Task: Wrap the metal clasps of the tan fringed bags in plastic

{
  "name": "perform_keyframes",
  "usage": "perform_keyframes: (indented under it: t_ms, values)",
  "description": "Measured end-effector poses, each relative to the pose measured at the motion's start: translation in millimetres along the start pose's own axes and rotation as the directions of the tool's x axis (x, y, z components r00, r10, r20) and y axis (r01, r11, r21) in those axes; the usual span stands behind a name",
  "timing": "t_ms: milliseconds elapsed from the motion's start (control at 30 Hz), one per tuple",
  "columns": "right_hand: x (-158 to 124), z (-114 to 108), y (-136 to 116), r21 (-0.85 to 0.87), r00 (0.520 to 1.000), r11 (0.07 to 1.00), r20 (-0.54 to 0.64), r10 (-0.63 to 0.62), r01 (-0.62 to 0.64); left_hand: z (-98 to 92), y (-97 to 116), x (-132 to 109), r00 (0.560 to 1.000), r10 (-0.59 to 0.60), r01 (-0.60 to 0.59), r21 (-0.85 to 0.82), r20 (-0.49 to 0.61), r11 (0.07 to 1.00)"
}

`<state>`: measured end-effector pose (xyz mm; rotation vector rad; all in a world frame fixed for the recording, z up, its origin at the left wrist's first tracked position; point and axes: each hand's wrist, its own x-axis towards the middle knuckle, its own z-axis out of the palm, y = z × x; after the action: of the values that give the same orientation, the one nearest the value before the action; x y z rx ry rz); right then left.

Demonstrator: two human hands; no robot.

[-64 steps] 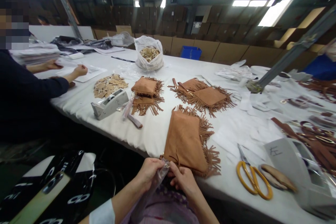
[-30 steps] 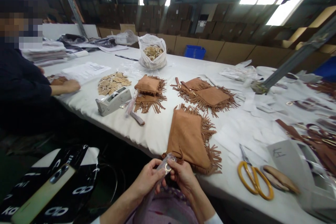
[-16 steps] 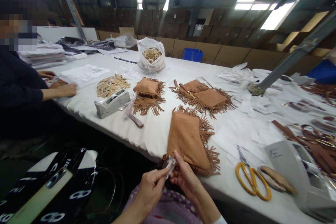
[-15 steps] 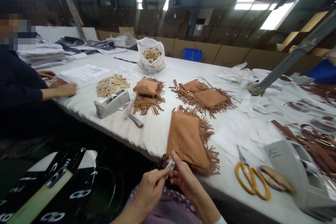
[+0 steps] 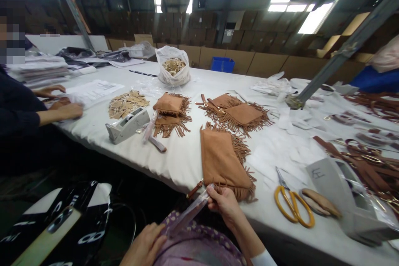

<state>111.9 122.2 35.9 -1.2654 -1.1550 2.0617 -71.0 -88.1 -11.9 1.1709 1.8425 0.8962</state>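
A brown fringed pouch [image 5: 220, 156] lies at the table's front edge, with a leather zip pull [image 5: 195, 190] hanging from its near left corner. My right hand [image 5: 226, 207] is closed at that corner, pinching the upper end of a narrow clear plastic sleeve [image 5: 188, 216]. Lower left, above my lap, my left hand [image 5: 145, 243] has its fingers closed on the sleeve's other end. The sleeve stretches slantwise between both hands. Whether anything lies inside it, I cannot tell.
Yellow-handled scissors [image 5: 293, 203] and a tape dispenser [image 5: 349, 199] sit at right. More fringed pouches [image 5: 245, 116], another dispenser [image 5: 129, 124] and a pile of tan tags [image 5: 127, 104] lie farther back. A co-worker's hands [image 5: 67, 110] work at left. A metal post [image 5: 336, 58] rises at right.
My left hand has moved down and left, away from the right hand, and the bunched plastic is now drawn out long between them. The zip pull shows more clearly. The view has shifted slightly.
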Motion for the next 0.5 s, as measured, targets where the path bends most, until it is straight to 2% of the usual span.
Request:
perform_keyframes:
  t_ms: [67, 133, 200, 267, 367, 500]
  values:
    - [0, -1, 3, -0.002, 1.0, 1.0, 0.005, -0.008, 0.008, -4.0, 18, 14, 0.992, 0.009, -0.008, 0.008, -0.123, 1.0]
    - [-1, -2, 4, -0.012, 1.0, 1.0, 0.008, -0.015, 0.015, 2.8, 47, 35, 0.985, 0.068, -0.08, -0.072, -0.157, 0.994]
    - [-2, -2, 3, -0.017, 1.0, 1.0, 0.013, -0.009, 0.009, 20.3, 75, 57, 0.991, 0.101, -0.116, -0.199, -0.084, 0.973]
    - [-2, -4, 3, 0.0, 1.0, 1.0, 0.022, 0.004, -0.004, 42.3, 92, 73, 0.995, 0.096, -0.077, -0.345, 0.039, 0.935]
    - [-1, -6, 6, 0.058, 0.999, 0.998, 0.037, 0.02, -0.022, 66.3, 96, 84, 0.992, -0.015, 0.079, -0.511, 0.127, 0.856]
    - [-5, -5, 13, 0.147, 0.998, 0.989, 0.049, 0.024, -0.031, 68.9, 88, 79, 0.981, -0.064, 0.159, -0.584, 0.181, 0.796]
